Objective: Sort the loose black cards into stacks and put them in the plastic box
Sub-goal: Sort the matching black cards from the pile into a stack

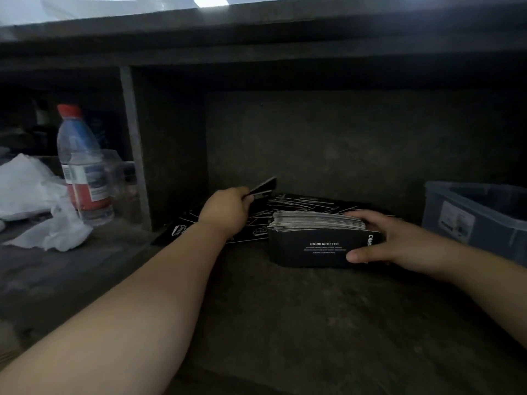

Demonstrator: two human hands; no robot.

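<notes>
My left hand (228, 208) pinching few loose black cards (263, 186), for adding to stack (316, 242); my right hand (390, 240) gripping stack on edge, bracing against toppling.

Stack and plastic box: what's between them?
Head view: only the right hand, gripping the stack; the rest is bare shelf up to the box.

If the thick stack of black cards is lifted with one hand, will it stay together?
Likely to slide apart: the stack of black cards is many separate cards with uneven edges, gripped by the right hand at one end only. So thick, it is probably heavy. Its front face is flat, so probably stiff.
</notes>
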